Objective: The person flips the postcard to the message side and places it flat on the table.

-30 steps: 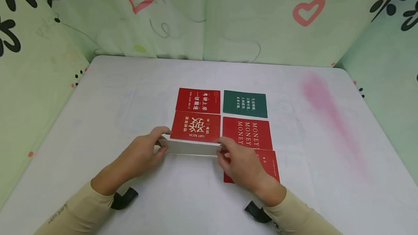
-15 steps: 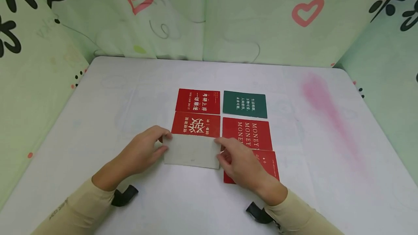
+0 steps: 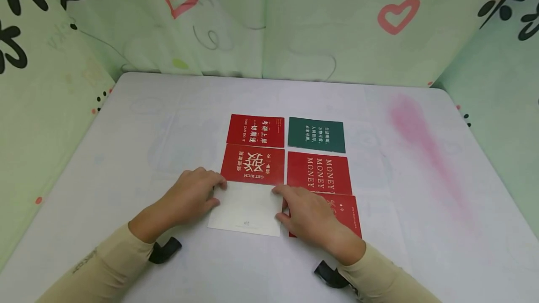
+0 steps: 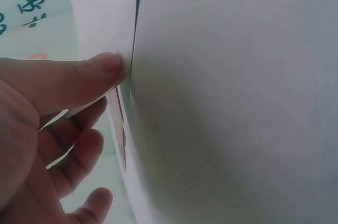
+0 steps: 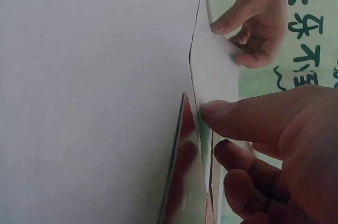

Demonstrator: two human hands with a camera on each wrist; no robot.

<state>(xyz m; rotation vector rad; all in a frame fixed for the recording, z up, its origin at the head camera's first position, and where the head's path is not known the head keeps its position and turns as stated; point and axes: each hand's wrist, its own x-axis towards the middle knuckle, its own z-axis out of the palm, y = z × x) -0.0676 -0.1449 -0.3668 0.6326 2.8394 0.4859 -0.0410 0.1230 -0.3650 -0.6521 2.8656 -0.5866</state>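
Observation:
A white card, with small print near its front edge, lies close over the table between my hands, its far edge by the red "GET RICH" card. My left hand holds it at the left far corner, index finger on top and thumb by the side edge. My right hand holds the opposite side the same way. In the right wrist view, my right thumb touches the card's edge. My left thumb does so in the left wrist view. The white card's underside is hidden.
To the right, a red MONEY card lies behind another red card, partly under my right hand. Farther back are a red card and a green card. Green patterned cloth walls the white table.
The white card has swung from nearly upright down to almost flat, its near edge coming toward me and its pale face turning up. Both hands stay on its sides, now slightly lower.

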